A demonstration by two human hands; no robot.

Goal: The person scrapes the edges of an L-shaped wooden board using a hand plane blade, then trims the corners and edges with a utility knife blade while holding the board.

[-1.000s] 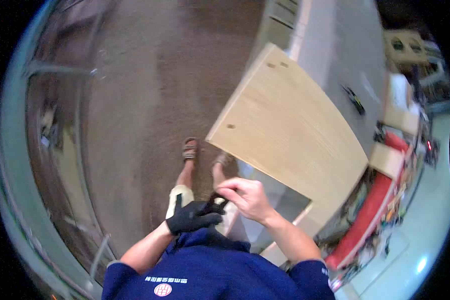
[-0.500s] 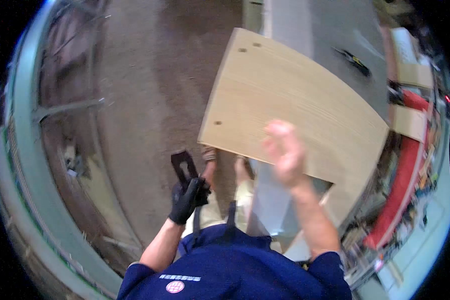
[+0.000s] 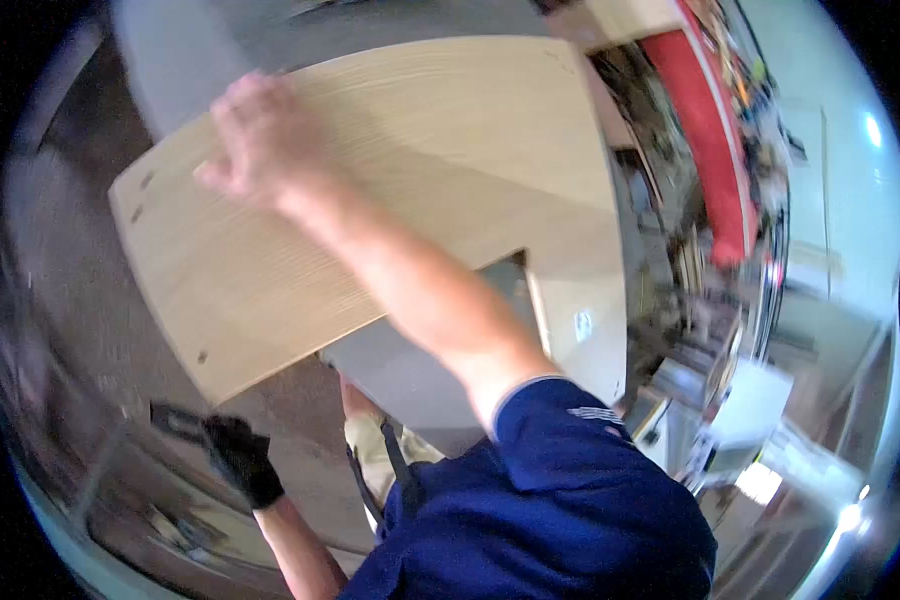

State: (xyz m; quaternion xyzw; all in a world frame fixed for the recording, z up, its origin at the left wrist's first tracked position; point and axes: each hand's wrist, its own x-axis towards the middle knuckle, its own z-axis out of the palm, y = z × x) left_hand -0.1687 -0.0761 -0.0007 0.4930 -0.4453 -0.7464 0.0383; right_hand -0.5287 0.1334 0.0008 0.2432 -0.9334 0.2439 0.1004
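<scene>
My left hand (image 3: 238, 460), in a black glove, is closed on a flat dark piece (image 3: 177, 421) that points to the left, below the near left corner of a wooden panel. The light wood panel (image 3: 450, 150) has a curved far edge, small dark marks near its left end and a rectangular cutout on its near side. Over the panel's far left part, my bare right hand (image 3: 265, 140) reaches out with its fingers apart, blurred by motion. Whether it touches the wood, I cannot tell.
A grey surface (image 3: 400, 370) lies beneath the panel. Behind it on the right is a red beam-like object (image 3: 700, 140) beside cluttered tools and parts. White boards (image 3: 755, 400) stand at the lower right. My trousers show below the panel.
The view has swung right, so the panel appears turned. My right hand has stretched out over the panel's far left. My left hand, still holding the dark piece, now shows lower and further left.
</scene>
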